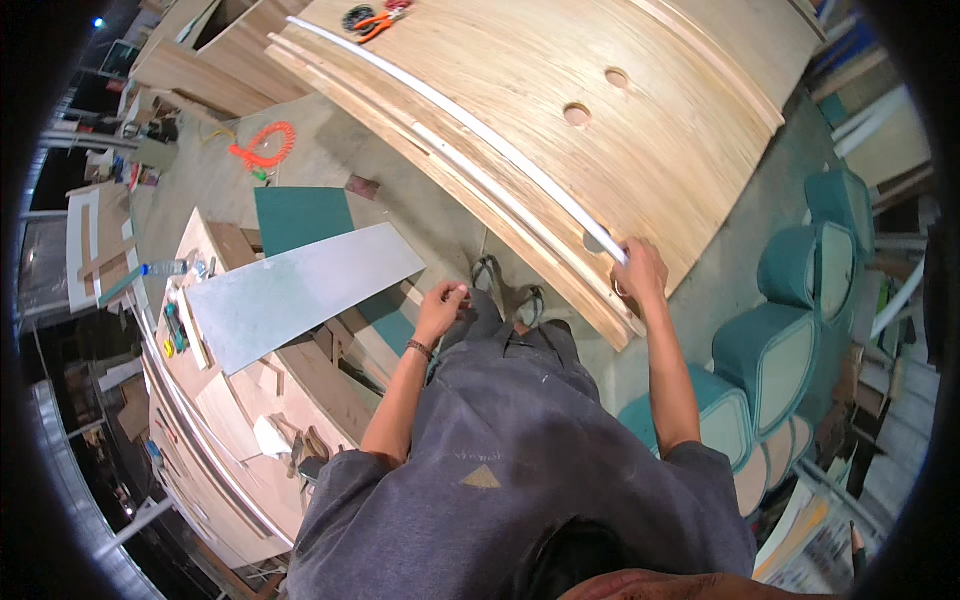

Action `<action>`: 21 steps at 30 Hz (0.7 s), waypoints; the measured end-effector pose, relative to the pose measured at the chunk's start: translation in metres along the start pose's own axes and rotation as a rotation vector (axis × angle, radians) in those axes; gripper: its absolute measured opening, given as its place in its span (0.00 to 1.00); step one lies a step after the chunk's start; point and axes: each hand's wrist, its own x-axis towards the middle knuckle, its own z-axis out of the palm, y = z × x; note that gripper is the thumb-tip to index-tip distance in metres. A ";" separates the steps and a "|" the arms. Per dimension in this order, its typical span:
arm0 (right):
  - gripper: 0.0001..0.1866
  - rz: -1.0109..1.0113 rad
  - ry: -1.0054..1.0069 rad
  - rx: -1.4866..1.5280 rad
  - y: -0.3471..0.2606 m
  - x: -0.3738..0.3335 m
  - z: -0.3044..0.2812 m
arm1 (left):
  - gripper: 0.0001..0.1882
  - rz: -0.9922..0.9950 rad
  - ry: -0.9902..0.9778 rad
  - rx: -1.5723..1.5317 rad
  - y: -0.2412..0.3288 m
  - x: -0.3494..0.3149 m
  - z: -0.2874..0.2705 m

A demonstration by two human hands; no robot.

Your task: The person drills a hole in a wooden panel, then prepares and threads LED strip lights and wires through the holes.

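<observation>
A long, thin white tube or strip (480, 135) runs along the pale wooden panel (680, 160), near its left edge. My right hand (643, 268) is closed around its near end, over the panel's near corner. A second pale strip (480, 180) lies alongside it, on the wooden edge rails. My left hand (440, 308) hangs in front of my body, its fingers curled in; whether anything is between them I cannot make out. Two round holes show in the panel, and another dark round spot lies partly behind the tube beside my right hand.
Orange-handled pliers (378, 24) lie at the panel's far left. To the left, a grey-white board (300, 290) rests on a cluttered wooden workbench (310, 400). An orange coiled hose (265, 146) lies on the floor. Green upholstered pieces (765, 360) stand in a row at right.
</observation>
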 end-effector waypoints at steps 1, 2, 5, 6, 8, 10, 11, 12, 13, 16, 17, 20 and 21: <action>0.14 0.003 -0.032 -0.017 -0.002 0.002 -0.002 | 0.15 -0.012 0.002 0.000 -0.003 -0.004 -0.002; 0.14 -0.007 -0.028 -0.020 -0.005 0.004 -0.002 | 0.15 -0.023 0.002 0.002 -0.006 -0.007 -0.003; 0.15 -0.024 -0.089 -0.092 -0.010 0.011 -0.005 | 0.16 -0.056 0.005 0.008 -0.014 -0.009 -0.008; 0.16 -0.047 -0.080 -0.105 -0.010 0.013 -0.003 | 0.17 -0.051 -0.002 0.021 -0.016 -0.008 -0.010; 0.16 -0.081 -0.110 -0.115 -0.015 0.014 -0.007 | 0.16 0.008 0.003 0.051 -0.020 -0.007 -0.013; 0.16 -0.099 -0.105 -0.091 -0.016 0.012 -0.010 | 0.17 0.081 0.022 0.036 -0.024 -0.007 -0.011; 0.16 -0.096 -0.087 -0.058 -0.013 0.010 -0.008 | 0.17 0.116 0.025 0.036 -0.018 -0.008 -0.009; 0.16 -0.092 -0.069 -0.025 -0.011 0.008 -0.006 | 0.17 0.103 0.031 0.080 -0.013 -0.011 -0.008; 0.15 -0.071 -0.045 0.021 -0.011 0.006 -0.005 | 0.17 0.117 0.033 0.104 -0.014 -0.010 -0.010; 0.13 -0.005 -0.001 0.134 -0.020 -0.001 -0.005 | 0.16 0.147 0.047 0.127 -0.031 -0.008 -0.015; 0.13 0.016 -0.002 0.157 -0.027 -0.006 -0.009 | 0.15 0.138 0.043 0.093 -0.037 -0.008 -0.018; 0.12 0.048 0.035 0.181 -0.039 -0.017 -0.017 | 0.15 0.123 0.018 0.016 -0.052 -0.005 -0.024; 0.12 0.051 0.053 0.184 -0.042 -0.019 -0.017 | 0.15 0.116 0.009 -0.006 -0.057 -0.005 -0.025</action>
